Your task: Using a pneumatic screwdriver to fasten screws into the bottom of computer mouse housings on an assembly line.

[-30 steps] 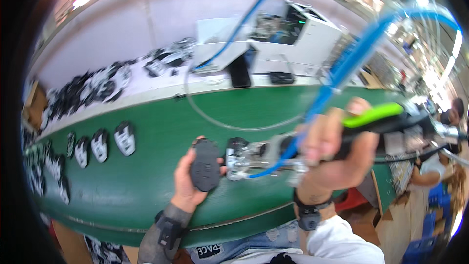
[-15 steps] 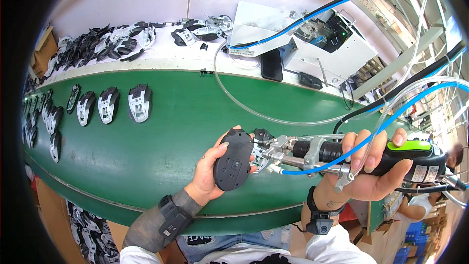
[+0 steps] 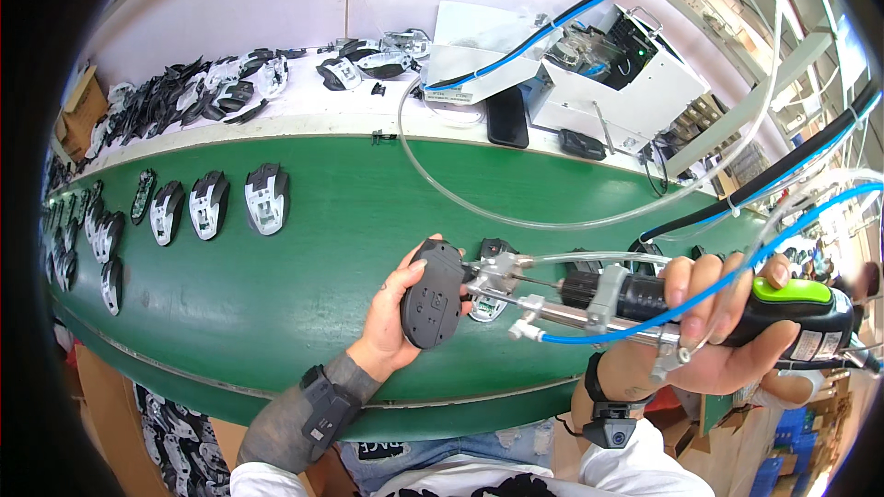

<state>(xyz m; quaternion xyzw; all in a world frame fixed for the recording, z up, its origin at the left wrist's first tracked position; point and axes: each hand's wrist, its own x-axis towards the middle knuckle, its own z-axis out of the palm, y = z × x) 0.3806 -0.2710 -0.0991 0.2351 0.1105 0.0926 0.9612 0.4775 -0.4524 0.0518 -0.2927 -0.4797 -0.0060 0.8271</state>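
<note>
My left hand [image 3: 389, 317] grips a black computer mouse [image 3: 433, 302] by its side, tilted up with its flat underside showing. Fingers of my right hand [image 3: 727, 322] wrap round a black electric screwdriver [image 3: 635, 293] with a lime-green lever, held nearly level and pointing left. Its metal nose block [image 3: 500, 274] is at the mouse's upper right edge; whether the tip touches cannot be made out. A blue air hose [image 3: 599, 339] runs to the nose, crossing in front of my right fingers. Partly hidden behind the nose lies an opened mouse shell [image 3: 488, 306].
A green belt [image 3: 350, 221] carries several white-and-black mouse shells [image 3: 210, 205] on the left. Behind it, a white shelf holds a heap of black parts [image 3: 175, 97], a phone [image 3: 507, 118] and a white machine [image 3: 594, 92]. A clear tube [image 3: 442, 189] loops over the belt.
The screwdriver body has shifted right and slightly down, and a thin rod now shows between it and the nose block. The held mouse has turned slightly. The belt's shells appear a little further right.
</note>
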